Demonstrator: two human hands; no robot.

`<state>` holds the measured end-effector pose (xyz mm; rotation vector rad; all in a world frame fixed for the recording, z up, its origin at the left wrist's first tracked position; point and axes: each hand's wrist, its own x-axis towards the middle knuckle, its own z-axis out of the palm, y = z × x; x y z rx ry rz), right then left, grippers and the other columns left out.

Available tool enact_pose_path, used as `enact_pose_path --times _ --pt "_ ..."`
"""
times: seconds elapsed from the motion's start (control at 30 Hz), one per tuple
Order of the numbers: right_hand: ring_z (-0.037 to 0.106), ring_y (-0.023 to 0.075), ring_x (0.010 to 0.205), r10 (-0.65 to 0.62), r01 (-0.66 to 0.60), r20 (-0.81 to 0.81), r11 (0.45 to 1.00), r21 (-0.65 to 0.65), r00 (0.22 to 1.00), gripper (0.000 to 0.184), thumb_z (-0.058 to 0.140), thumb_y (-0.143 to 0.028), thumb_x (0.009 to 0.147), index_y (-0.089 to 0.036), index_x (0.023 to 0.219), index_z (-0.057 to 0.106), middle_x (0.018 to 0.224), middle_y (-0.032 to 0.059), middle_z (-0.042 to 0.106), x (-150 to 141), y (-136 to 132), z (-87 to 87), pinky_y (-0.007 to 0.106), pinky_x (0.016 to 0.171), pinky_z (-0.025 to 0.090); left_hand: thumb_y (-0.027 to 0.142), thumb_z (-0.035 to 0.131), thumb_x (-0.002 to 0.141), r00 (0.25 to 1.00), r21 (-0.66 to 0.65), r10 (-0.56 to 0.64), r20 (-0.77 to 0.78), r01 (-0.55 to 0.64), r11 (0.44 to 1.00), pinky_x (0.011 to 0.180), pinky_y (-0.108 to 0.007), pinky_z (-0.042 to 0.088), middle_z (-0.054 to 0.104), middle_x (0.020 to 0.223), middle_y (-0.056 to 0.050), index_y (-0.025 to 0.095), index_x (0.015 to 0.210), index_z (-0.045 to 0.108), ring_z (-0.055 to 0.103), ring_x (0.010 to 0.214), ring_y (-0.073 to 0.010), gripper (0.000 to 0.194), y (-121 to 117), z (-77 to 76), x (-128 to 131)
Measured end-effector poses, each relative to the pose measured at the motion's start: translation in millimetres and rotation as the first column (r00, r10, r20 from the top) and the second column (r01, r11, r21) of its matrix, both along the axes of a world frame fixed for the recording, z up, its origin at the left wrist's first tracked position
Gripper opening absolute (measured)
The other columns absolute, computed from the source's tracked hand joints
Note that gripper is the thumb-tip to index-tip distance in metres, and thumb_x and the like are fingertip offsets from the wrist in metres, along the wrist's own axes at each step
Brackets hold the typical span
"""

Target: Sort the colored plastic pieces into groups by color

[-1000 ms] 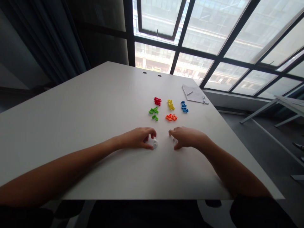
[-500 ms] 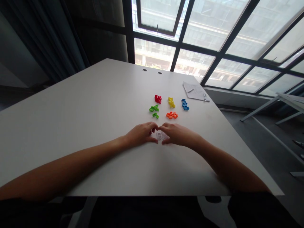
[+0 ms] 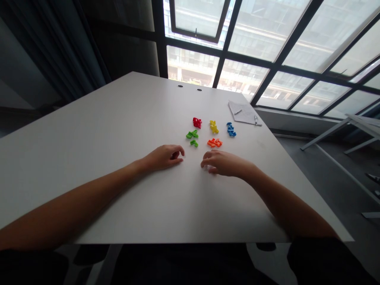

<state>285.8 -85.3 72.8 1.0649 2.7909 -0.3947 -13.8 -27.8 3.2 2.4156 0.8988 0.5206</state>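
A: What do we have at the left hand?
B: We see its grip loosely curled and empty, resting on the white tabletop.
A: And the right hand?
B: Its fingers arch over a small clear plastic piece, which lies partly hidden beneath them. We cannot tell whether the grip is clamped on it.
A: What lies beyond the hands?
B: We count a red piece, a yellow piece, a blue piece, an orange piece and two green pieces, all plastic and close together. Further off, we see a paper sheet and a pen lying on it.
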Motion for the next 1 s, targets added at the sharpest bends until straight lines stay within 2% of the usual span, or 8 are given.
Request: enact_pose_path --times 0.17,0.3,0.43,0.53,0.63,0.7,0.87,1.0 --pt "0.068 0.0273 0.108 -0.189 0.193 0.092 0.981 -0.038 0.978 0.030 0.077 -0.015 0.088 -0.022 0.117 0.078 0.119 0.0118 0.072 49.0 32.0 0.6 0.036 0.091 0.051 0.036 0.062 0.094 0.999 0.035 -0.025 -0.034 0.026 0.999 0.067 -0.025 0.042 0.061 0.081 0.000 0.020 0.101 0.074 0.056 0.071 -0.0140 0.022 -1.5 2.2 1.9" --pt "0.068 0.0283 0.106 -0.378 0.384 0.168 0.923 -0.004 0.911 0.032 0.074 -0.019 0.087 -0.026 0.118 0.079 0.116 0.0104 0.072 95.7 63.1 -5.8 0.035 0.091 0.052 0.035 0.062 0.094 0.999 0.048 -0.037 -0.027 0.038 0.998 0.067 -0.024 0.041 0.061 0.082 0.000 0.020 0.098 0.075 0.056 0.070 -0.0133 0.021 -0.2 0.9 0.8" --pt "0.067 0.0298 0.113 -0.515 0.509 0.108 0.857 0.083 0.850 0.033 0.071 -0.026 0.089 -0.026 0.121 0.079 0.122 0.0106 0.072 133.1 84.8 -18.5 0.037 0.100 0.052 0.034 0.061 0.094 0.999 0.057 -0.038 -0.026 0.039 0.998 0.067 -0.024 0.041 0.062 0.082 0.000 0.020 0.096 0.075 0.055 0.070 -0.0128 0.020 -0.2 0.2 0.5" --pt "0.069 0.0295 0.113 -0.542 0.535 0.045 0.838 0.105 0.839 0.036 0.067 -0.032 0.092 -0.025 0.125 0.078 0.124 0.0117 0.073 150.4 91.6 -23.8 0.039 0.104 0.051 0.035 0.060 0.094 0.999 0.058 -0.031 -0.033 0.032 0.998 0.067 -0.024 0.041 0.063 0.083 -0.001 0.020 0.096 0.076 0.055 0.070 -0.0130 0.021 -0.3 0.0 0.8" --pt "0.071 0.0295 0.113 -0.530 0.530 0.013 0.848 0.031 0.848 0.045 0.064 -0.047 0.095 -0.026 0.134 0.074 0.131 0.0105 0.072 158.4 91.9 -22.7 0.039 0.104 0.053 0.036 0.060 0.095 0.999 0.055 -0.025 -0.042 0.027 0.998 0.066 -0.024 0.041 0.064 0.083 -0.001 0.020 0.096 0.076 0.056 0.070 -0.0133 0.022 0.1 -0.2 1.3" --pt "0.069 0.0318 0.120 -0.531 0.532 0.028 0.846 -0.026 0.847 0.063 0.065 -0.061 0.092 -0.029 0.147 0.065 0.144 0.0104 0.067 158.4 89.4 -21.0 0.041 0.105 0.054 0.036 0.060 0.095 0.999 0.053 -0.025 -0.047 0.027 0.998 0.067 -0.024 0.041 0.064 0.083 -0.001 0.020 0.096 0.076 0.056 0.070 -0.0135 0.023 0.2 0.0 1.6" --pt "0.050 0.0432 0.146 -0.525 0.532 0.167 0.847 0.002 0.835 0.108 0.074 -0.083 0.074 -0.033 0.164 0.044 0.168 0.0123 0.044 143.1 80.3 -21.2 0.053 0.117 0.045 0.036 0.060 0.094 0.999 0.049 -0.027 -0.044 0.029 0.998 0.067 -0.024 0.041 0.063 0.083 0.000 0.021 0.096 0.076 0.056 0.071 -0.0134 0.022 -0.3 1.0 1.5" --pt "0.050 0.0420 0.144 -0.498 0.509 0.193 0.861 -0.010 0.845 0.099 0.079 -0.071 0.077 -0.034 0.162 0.047 0.164 0.0122 0.049 132.2 78.2 -19.9 0.054 0.115 0.047 0.036 0.060 0.094 0.999 0.044 -0.022 -0.039 0.023 0.999 0.067 -0.024 0.041 0.063 0.083 0.000 0.021 0.096 0.076 0.057 0.071 -0.0135 0.022 -0.6 1.0 1.4"
